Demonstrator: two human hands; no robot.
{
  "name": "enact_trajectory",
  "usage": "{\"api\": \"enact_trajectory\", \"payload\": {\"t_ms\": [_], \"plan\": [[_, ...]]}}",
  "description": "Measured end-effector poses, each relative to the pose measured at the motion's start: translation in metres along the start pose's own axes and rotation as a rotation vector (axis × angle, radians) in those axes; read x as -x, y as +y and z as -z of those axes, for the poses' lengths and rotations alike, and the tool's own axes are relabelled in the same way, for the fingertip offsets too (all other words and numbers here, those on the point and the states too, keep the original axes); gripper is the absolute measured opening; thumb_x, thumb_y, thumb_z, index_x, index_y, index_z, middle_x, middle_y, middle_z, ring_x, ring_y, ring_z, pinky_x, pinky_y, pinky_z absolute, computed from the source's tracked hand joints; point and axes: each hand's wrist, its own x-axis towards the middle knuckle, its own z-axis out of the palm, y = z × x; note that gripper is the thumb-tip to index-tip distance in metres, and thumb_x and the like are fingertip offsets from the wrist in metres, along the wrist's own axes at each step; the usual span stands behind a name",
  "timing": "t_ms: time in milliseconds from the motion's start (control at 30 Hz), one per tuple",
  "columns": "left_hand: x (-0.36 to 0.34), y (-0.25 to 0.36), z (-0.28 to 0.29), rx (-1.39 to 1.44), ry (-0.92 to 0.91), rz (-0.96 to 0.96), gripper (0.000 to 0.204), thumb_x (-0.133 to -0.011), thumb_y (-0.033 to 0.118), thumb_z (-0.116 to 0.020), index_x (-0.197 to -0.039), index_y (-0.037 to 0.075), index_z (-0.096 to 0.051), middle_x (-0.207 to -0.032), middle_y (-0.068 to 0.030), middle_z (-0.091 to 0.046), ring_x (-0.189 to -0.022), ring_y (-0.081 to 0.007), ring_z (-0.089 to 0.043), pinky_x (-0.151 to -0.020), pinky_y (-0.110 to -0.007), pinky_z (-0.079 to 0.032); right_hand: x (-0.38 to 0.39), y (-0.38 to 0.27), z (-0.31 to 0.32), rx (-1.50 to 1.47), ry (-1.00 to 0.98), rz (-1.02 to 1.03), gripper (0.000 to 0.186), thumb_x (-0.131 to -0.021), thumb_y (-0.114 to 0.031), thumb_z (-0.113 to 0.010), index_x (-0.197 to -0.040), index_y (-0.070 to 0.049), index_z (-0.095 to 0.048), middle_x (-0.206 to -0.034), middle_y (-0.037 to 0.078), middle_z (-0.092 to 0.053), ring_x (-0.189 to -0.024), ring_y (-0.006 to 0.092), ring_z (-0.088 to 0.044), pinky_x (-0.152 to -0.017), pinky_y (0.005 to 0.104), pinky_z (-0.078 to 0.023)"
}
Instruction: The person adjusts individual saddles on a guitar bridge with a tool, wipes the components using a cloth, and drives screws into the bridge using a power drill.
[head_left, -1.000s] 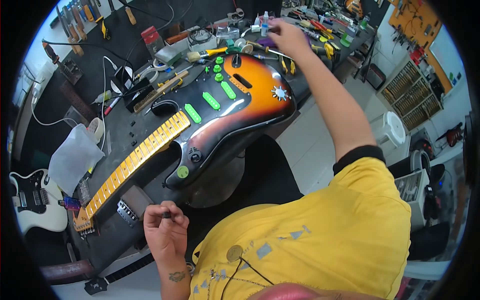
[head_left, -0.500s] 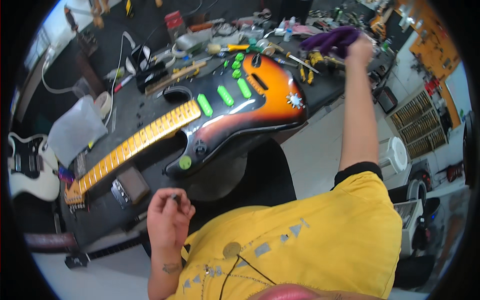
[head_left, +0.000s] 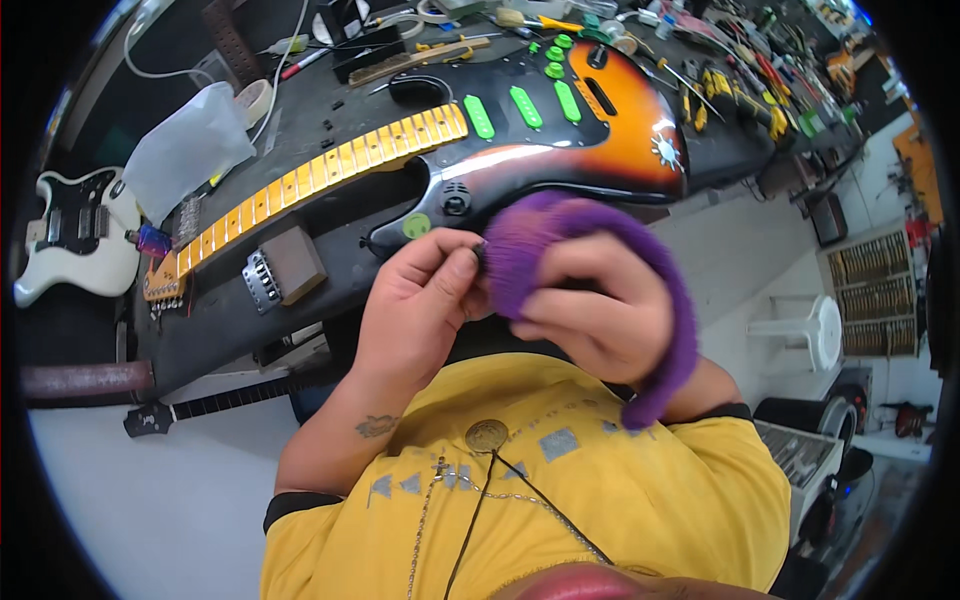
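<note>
Left hand (head_left: 410, 310): your thumb and forefinger are pinched together on a small dark piece (head_left: 480, 252); grip clamped on it.
Right hand (head_left: 610, 315): your fingers are folded around a purple cloth (head_left: 525, 240); grip clamped on it.
Piece: the small dark piece sits between your two hands, against the near face of the cloth or just beside it, contact not clear; mostly covered by your fingers, kind cannot be told.
Cloth: the purple cloth is bunched toward your other hand, its tail draping over the back of your hand and down by your yellow shirt (head_left: 560, 500).
Guitar: just beyond your hands, a sunburst guitar body (head_left: 640, 125) lies face up on the dark tabletop (head_left: 225, 340), bearing three green pickups (head_left: 524, 107) and green knobs (head_left: 555, 55); its maple neck (head_left: 320, 175) slants toward your left.
Bridge: a metal bridge (head_left: 262, 281) stands against a brown block (head_left: 295, 262), near side of the neck.
Left side: a white guitar (head_left: 75, 238) rests past the headstock (head_left: 162, 282); a pale bag (head_left: 190, 150) lies beside a tape roll (head_left: 256, 100).
Far right: yellow-handled tools (head_left: 738, 100) lie beyond the body.
</note>
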Motion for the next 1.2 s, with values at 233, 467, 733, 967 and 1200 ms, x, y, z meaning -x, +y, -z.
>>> {"api": "enact_trajectory", "payload": {"t_ms": [233,467,733,967,1200], "plan": [[0.010,0.005,-0.006,-0.605,-0.073,-0.205,0.008,-0.101,0.002,-0.067,-0.105,-0.005,-0.070,-0.092,-0.0049,-0.068,-0.081,-0.0140,-0.061,-0.076,-0.028,-0.050,0.027,0.011,-0.034,-0.147,0.120,-0.239,0.034,-0.074,0.001,-0.087,-0.105,-0.002,-0.074,-0.103,0.014,-0.072,-0.090,0.0295,-0.071,-0.079,0.0352,-0.058],[0.029,0.004,0.000,-0.802,-0.200,-0.031,0.008,-0.098,0.003,-0.072,-0.102,-0.004,-0.071,-0.088,-0.0084,-0.073,-0.080,-0.0155,-0.069,-0.073,-0.030,-0.055,0.033,0.026,-0.033,-0.729,0.353,-0.690,0.021,-0.100,-0.011,-0.074,-0.117,0.001,-0.068,-0.105,0.003,-0.073,-0.095,0.0113,-0.068,-0.085,0.0285,-0.056],[0.039,0.007,0.018,-0.167,0.073,0.027,0.008,-0.095,0.001,-0.077,-0.100,-0.004,-0.073,-0.093,-0.0107,-0.075,-0.083,-0.0156,-0.075,-0.078,-0.029,-0.062,0.025,0.002,-0.059,-0.586,0.081,-0.544,0.031,-0.084,0.006,-0.083,-0.113,0.001,-0.076,-0.101,0.011,-0.073,-0.092,0.0175,-0.073,-0.079,0.0299,-0.059],[0.048,0.008,0.040,-0.152,0.001,0.053,0.006,-0.091,-0.003,-0.079,-0.095,-0.005,-0.075,-0.092,-0.0116,-0.076,-0.083,-0.0172,-0.075,-0.077,-0.030,-0.062,0.030,0.019,-0.066,-0.592,-0.111,-0.502,0.024,-0.089,0.003,-0.080,-0.112,0.003,-0.072,-0.106,0.010,-0.071,-0.093,0.0187,-0.075,-0.081,0.0312,-0.062],[0.048,0.005,0.045,-0.177,0.088,0.002,0.009,-0.088,-0.006,-0.081,-0.095,-0.005,-0.076,-0.090,-0.0102,-0.075,-0.080,-0.0163,-0.074,-0.074,-0.030,-0.062,0.026,0.014,-0.080,-0.893,-0.016,-0.625,0.021,-0.094,-0.003,-0.079,-0.111,0.003,-0.069,-0.101,0.005,-0.071,-0.094,0.0126,-0.072,-0.082,0.0282,-0.059]]}}
